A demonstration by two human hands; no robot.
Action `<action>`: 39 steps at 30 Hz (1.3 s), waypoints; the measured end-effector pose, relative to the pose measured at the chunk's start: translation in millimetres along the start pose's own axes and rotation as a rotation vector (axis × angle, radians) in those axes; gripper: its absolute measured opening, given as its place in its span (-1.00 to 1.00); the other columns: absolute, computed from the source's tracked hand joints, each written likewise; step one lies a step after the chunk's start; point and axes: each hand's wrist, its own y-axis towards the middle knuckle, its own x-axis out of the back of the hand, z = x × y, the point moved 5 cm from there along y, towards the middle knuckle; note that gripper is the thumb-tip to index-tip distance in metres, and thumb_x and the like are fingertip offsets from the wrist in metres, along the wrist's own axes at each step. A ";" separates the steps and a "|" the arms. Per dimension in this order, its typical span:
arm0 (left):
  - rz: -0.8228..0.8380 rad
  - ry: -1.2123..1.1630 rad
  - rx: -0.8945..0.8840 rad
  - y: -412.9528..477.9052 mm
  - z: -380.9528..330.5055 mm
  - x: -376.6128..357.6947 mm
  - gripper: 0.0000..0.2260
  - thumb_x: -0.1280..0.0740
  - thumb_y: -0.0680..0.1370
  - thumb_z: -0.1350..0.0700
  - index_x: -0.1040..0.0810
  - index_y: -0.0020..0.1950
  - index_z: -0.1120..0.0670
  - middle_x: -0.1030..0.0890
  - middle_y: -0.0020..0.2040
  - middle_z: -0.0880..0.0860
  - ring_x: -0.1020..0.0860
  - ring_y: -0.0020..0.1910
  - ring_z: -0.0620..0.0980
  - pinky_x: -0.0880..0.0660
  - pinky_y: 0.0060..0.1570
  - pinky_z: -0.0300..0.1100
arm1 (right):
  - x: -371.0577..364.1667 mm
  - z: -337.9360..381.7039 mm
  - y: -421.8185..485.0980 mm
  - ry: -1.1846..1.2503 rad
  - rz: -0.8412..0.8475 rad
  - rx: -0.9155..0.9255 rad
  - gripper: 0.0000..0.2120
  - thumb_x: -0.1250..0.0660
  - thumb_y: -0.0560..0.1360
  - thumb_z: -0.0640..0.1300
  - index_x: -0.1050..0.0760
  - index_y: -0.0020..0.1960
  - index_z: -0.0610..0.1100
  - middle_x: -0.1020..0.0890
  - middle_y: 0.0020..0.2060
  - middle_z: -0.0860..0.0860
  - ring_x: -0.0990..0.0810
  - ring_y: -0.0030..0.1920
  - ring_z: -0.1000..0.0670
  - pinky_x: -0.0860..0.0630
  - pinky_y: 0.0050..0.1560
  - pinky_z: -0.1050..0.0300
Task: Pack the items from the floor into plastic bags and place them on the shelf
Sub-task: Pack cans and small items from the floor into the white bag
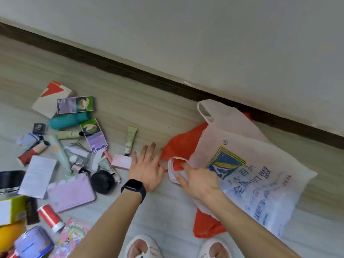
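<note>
Packing had barely begun, by my reading. The loose items lay in a heap on the pale wood-look floor [149, 108], from nine down to seven o'clock of the view. Among them were a teal plastic bottle [68, 120], a flat lilac case [70, 192], a red metal can [50, 216], a black round compact [102, 181] and a small pink box [122, 162]. A pale green tube [131, 139] lay apart at the heap's three o'clock side. Nothing visibly sat inside a bag, and no shelf was in view, so every item was left to pack.

The left hand [147, 168], with a black wristwatch [133, 187] on its wrist, was released. Its fingers were spread and straight, palm down just above or on the floor, and it held nothing. Its fingertips reached the near edge of the crumpled red plastic bag [180, 144].

The right hand [199, 181], at its three o'clock, had fingers spread and lightly bent, the tips resting on a handle loop of the white translucent plastic bag with blue and yellow print [242, 164]. No closed grasp showed. That bag lay flat over the red one, out toward three o'clock, its far handle near the dark skirting board [111, 66].
</note>
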 end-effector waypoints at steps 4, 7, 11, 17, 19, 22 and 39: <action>0.009 0.025 0.085 9.8 5.4 -42.5 -0.40 0.09 0.60 -0.28 0.22 0.58 -0.18 0.20 0.61 -0.01 0.20 0.58 0.09 0.22 0.47 0.22 | -23.6 -24.1 9.3 -0.019 -0.091 -0.087 -0.47 0.04 0.61 0.28 -0.31 0.46 0.05 -0.54 0.18 -0.09 -0.61 0.10 -0.18 -0.51 -0.05 0.01; 0.007 0.045 0.044 2.5 -1.9 -48.2 -0.43 0.12 0.59 -0.32 0.18 0.57 -0.25 0.20 0.61 0.03 0.19 0.57 0.15 0.33 0.41 0.28 | -24.5 -48.0 -2.9 -0.035 -0.128 -0.189 -0.51 -0.04 0.61 0.23 -0.35 0.43 0.03 -0.50 0.24 -0.07 -0.58 0.16 -0.14 -0.50 -0.01 0.02; -0.074 0.072 -0.139 -28.9 -37.2 1.9 -0.46 0.19 0.59 -0.32 -0.19 0.53 -0.25 -0.14 0.59 0.02 -0.20 0.54 0.10 0.12 0.40 0.35 | 4.9 -82.1 -56.6 0.063 -0.298 -0.333 -0.64 -0.12 0.59 0.08 -0.45 0.25 -0.11 -0.51 0.20 -0.07 -0.60 0.11 -0.15 -0.50 -0.11 0.03; -0.282 -0.055 -0.065 -93.2 -51.3 109.4 -0.38 0.13 0.54 -0.33 0.06 0.59 -0.19 -0.02 0.61 0.03 0.00 0.58 0.02 0.15 0.47 0.27 | 103.9 -64.7 -166.4 0.197 -0.849 -0.142 -0.92 -0.30 0.45 -0.18 -0.40 -0.11 -0.15 -0.39 -0.16 -0.01 -0.46 -0.25 -0.15 -0.25 -0.37 0.10; -0.345 -0.109 -0.051 -120.6 -51.8 148.4 -0.37 -0.04 0.57 -0.25 0.11 0.59 -0.18 0.00 0.61 0.06 0.00 0.58 0.06 0.08 0.48 0.25 | 132.4 -43.8 -194.7 0.196 -0.923 0.008 -0.89 -0.31 0.41 -0.22 -0.36 -0.16 -0.14 -0.37 -0.20 0.02 -0.36 -0.30 -0.07 -0.19 -0.41 0.12; -0.472 -0.128 -0.045 -166.1 -48.3 204.0 -0.27 -0.23 0.54 -0.19 0.12 0.58 -0.19 -0.01 0.60 0.09 -0.03 0.56 0.10 -0.01 0.48 0.22 | 159.9 2.8 -231.6 0.147 -0.942 0.253 -0.90 -0.24 0.35 -0.23 -0.32 -0.20 -0.10 -0.34 -0.25 0.07 -0.31 -0.31 -0.03 -0.17 -0.46 0.16; -0.548 -0.803 0.206 -324.5 78.3 232.4 -0.78 -0.25 0.62 -0.09 -0.62 0.00 -0.01 -0.67 -0.04 -0.01 -0.61 -0.05 0.03 -0.51 -0.08 -0.10 | 170.8 96.1 -283.7 0.112 -0.876 0.443 -0.48 -0.18 0.43 -0.30 -0.31 0.26 0.17 -0.54 0.02 0.09 -0.54 -0.12 -0.13 -0.53 -0.16 -0.07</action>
